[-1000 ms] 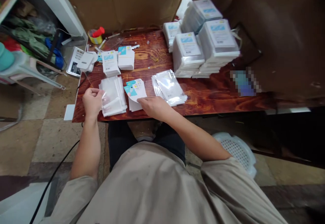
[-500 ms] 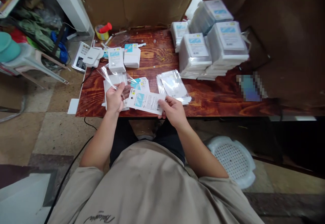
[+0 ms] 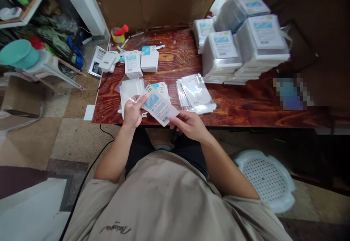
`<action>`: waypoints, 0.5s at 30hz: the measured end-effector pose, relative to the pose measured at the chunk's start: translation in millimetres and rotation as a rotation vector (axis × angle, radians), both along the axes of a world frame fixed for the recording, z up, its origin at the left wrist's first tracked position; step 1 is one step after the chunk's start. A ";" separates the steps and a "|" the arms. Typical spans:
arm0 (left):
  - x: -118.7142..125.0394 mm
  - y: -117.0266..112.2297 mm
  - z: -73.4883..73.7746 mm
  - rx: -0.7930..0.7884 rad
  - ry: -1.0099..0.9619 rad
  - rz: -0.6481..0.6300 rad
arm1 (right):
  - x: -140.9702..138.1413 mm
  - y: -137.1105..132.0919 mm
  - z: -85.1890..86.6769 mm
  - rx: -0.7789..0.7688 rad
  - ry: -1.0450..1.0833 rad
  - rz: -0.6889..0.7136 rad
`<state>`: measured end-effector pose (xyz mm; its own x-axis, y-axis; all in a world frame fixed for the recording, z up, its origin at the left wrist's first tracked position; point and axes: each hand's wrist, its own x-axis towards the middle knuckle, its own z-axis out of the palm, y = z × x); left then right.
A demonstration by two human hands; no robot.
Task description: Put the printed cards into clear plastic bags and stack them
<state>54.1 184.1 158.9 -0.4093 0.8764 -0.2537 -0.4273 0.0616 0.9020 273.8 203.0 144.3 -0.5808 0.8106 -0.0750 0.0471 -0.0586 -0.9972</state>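
Observation:
A white printed card with a blue patch [image 3: 159, 106] is held over the near edge of the wooden table [image 3: 240, 106], inside a clear plastic sleeve as far as I can tell. My left hand [image 3: 133, 112] pinches its upper left end. My right hand [image 3: 188, 123] grips its lower right corner. Under my left hand lies a pile of clear sleeves [image 3: 129, 89]. A small stack of printed cards [image 3: 161, 87] sits just behind the held card. A pile of filled sleeves [image 3: 196, 93] lies to the right of it.
Tall stacks of packed sleeves [image 3: 240, 47] fill the table's back right. Two white card stacks [image 3: 140, 60], a tape roll [image 3: 118, 35] and a white device [image 3: 105, 60] sit at the back left. A white perforated stool [image 3: 266, 181] stands at the right, a cable [image 3: 87, 175] crosses the floor.
My left hand lifted a clear sleeve off the pile and my right hand picked up a card. Both came together at the table's near edge, and the card now tilts between them.

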 end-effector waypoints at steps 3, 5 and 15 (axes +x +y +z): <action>4.6 -8.1 4.9 0.029 -0.009 -0.115 | -2.7 3.0 -8.7 0.156 -0.043 -0.145; 11.2 -15.7 7.7 0.005 -0.017 -0.218 | -9.6 4.7 -11.8 0.259 -0.053 -0.325; 7.0 -19.5 8.3 -0.192 0.385 -0.484 | -17.4 19.1 5.5 0.006 0.074 -0.318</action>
